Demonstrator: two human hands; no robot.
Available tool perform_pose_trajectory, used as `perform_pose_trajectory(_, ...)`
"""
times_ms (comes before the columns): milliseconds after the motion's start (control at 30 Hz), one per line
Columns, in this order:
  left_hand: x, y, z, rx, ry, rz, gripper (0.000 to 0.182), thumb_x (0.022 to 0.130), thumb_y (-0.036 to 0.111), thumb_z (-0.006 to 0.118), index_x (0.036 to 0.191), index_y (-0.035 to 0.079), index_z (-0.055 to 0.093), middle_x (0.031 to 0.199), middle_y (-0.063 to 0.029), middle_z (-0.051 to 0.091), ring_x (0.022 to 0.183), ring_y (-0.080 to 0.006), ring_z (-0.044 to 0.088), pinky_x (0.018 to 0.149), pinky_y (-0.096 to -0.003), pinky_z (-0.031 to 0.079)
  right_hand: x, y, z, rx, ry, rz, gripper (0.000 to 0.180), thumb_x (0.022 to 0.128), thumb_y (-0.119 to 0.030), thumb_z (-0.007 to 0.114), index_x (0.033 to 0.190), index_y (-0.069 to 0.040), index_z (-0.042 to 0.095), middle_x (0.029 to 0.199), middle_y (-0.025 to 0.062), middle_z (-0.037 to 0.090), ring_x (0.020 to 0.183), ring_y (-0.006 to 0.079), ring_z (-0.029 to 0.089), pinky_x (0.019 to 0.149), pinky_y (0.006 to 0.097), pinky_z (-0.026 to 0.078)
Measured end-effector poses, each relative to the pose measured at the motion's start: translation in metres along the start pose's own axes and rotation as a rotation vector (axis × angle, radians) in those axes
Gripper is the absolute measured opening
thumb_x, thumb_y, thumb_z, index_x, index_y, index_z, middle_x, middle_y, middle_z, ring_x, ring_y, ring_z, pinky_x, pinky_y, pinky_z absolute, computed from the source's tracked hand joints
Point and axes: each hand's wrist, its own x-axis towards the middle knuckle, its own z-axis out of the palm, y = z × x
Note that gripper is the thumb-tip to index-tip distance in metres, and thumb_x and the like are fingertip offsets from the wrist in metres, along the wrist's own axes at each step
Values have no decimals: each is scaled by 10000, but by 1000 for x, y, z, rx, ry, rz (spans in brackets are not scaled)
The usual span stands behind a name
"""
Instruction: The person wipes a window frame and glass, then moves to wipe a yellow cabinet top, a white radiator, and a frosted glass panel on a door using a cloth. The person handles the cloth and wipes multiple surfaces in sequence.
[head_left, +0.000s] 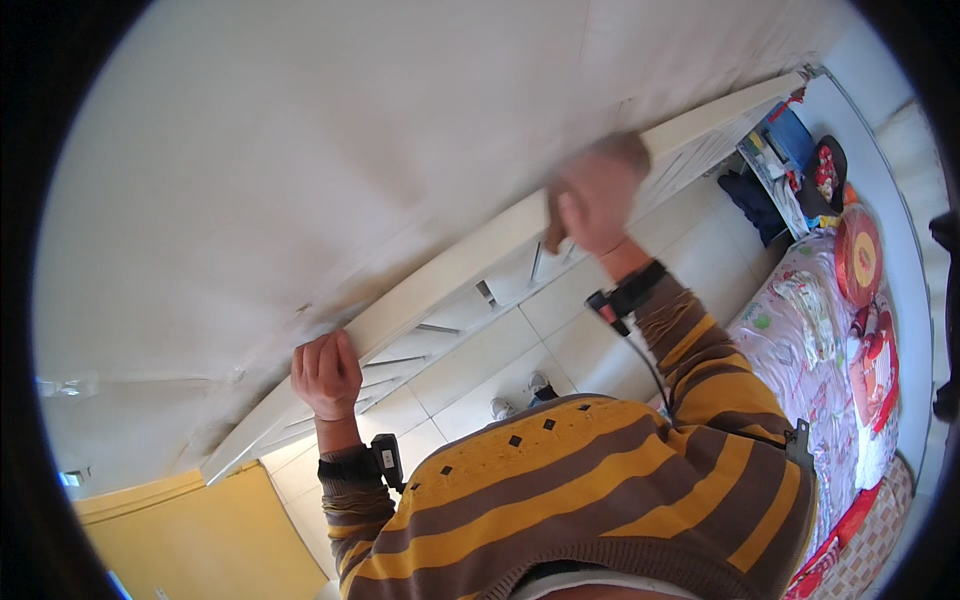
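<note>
A long cream-white slatted board, perhaps a headboard, has its top rail (450, 277) running beside the wall (300, 150). My left hand (328, 375) grips the rail near its lower left part, fingers curled over the edge. Farther along to the right, my right hand (600, 199) is blurred and presses a brown cloth (630, 154) on the same rail; the cloth hangs over its front edge. Dark bands with small devices circle both wrists.
A bed with a floral sheet (780, 337) and folded textiles lies at the right. Beyond it stands a shelf (772, 180) with mixed items and dark cloth. A yellow panel (202, 532) is at lower left. Tiled floor (487, 352) shows below the board.
</note>
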Motion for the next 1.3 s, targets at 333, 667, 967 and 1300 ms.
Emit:
perform_pose_trajectory(333,0,-3,-6,-68,17,-13,73,830,89,720,804,81,653,795,-51,639,677,-255,592,584,-370,488,1,-258,58,120,-219,-75,464,817,-379,615,1121,-29,645,1135,128,601,1149,301,517,954,447,362)
perform_pose_trajectory(667,1,-6,-12,-171,70,-18,100,788,88,741,774,96,642,761,-31,598,678,-236,576,567,-350,483,-2,-215,63,-31,-111,-273,397,850,-374,575,1089,-82,698,1100,59,654,1023,233,606,840,409,405)
perform_pose_trajectory(967,0,-7,-12,-115,68,-39,103,766,86,752,793,104,655,785,-20,613,685,-224,591,580,-346,494,0,-56,17,-143,-69,-272,472,981,-418,393,1103,-69,687,1112,87,672,1033,263,625,876,418,406)
perform_pose_trajectory(1300,12,13,-10,-1,42,-58,128,734,85,787,787,113,674,784,-9,624,677,-219,599,581,-339,493,2,165,-51,-207,-106,-276,517,970,-452,377,1182,-51,626,1162,135,636,1070,337,581,917,473,396)
